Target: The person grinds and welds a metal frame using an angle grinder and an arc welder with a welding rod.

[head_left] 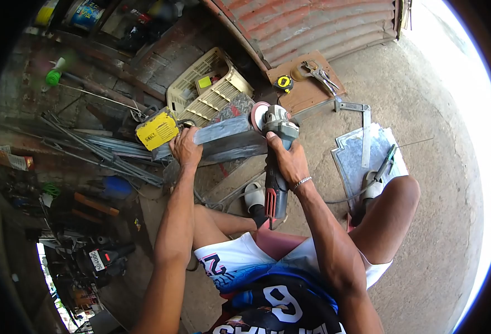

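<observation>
My right hand (291, 164) is wrapped round the body of an angle grinder (281, 123), its handle end pointing down toward my lap. The grinder's disc (260, 116) is right at the far end of a grey metal tube (223, 129). Toward the other end of that tube, my left hand (187, 148) grips it, fingers curled over the edge. Close by the left fingertips stands a yellow box-shaped machine (157, 131) with black lettering.
Behind the tube sits a cream plastic crate (235, 84). A wooden board (307, 101) carries a tape measure (283, 83) and locking pliers (319, 75). At right, a square (366, 139) and a green electrode holder (389, 160) lie on sheet metal (345, 153). Metal rods (98, 146) lie left.
</observation>
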A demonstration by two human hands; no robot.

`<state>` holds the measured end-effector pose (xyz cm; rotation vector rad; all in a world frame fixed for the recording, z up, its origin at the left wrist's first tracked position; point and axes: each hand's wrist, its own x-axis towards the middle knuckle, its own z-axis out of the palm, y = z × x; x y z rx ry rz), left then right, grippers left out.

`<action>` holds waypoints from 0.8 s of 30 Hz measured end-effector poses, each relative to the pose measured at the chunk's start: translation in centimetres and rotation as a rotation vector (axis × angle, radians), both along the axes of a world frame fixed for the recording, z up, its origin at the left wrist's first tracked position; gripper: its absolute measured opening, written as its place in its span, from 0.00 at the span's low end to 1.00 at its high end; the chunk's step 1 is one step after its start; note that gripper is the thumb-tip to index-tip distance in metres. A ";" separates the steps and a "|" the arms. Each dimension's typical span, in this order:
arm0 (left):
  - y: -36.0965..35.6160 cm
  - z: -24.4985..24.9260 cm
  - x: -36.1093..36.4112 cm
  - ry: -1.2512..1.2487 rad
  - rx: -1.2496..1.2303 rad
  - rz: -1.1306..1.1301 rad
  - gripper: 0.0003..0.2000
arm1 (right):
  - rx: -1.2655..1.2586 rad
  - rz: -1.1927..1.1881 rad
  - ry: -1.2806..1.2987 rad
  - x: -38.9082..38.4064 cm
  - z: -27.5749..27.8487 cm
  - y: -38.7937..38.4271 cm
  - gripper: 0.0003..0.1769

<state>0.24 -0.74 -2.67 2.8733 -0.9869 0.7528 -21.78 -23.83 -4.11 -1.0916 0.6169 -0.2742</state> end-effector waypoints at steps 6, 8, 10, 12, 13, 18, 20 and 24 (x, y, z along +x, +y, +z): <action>0.3 -0.4 0.3 0.026 -0.023 0.009 0.14 | 0.077 0.015 0.047 -0.2 -0.4 0.4 0.31; 0.3 -0.4 0.2 0.035 -0.006 0.021 0.14 | 0.068 0.001 0.051 -0.1 0.0 0.6 0.31; 0.3 -0.4 0.2 0.031 -0.001 0.026 0.14 | 0.053 -0.004 0.070 -0.2 0.5 0.6 0.32; 0.2 -0.4 0.1 0.032 0.000 0.038 0.14 | 0.015 -0.009 0.060 -0.1 0.2 0.7 0.32; 0.2 -0.3 0.1 0.041 0.001 0.041 0.15 | -0.020 -0.021 0.048 0.0 0.1 0.6 0.33; 0.0 -0.4 0.3 0.035 -0.019 0.043 0.19 | -0.051 -0.007 0.041 -0.1 0.3 0.5 0.34; 0.0 -0.1 0.0 0.059 -0.026 0.065 0.21 | -0.015 -0.009 0.061 0.1 0.0 0.5 0.32; 0.1 -0.2 -0.5 0.107 -0.024 0.074 0.23 | 0.071 -0.012 -0.005 0.3 -1.3 0.8 0.28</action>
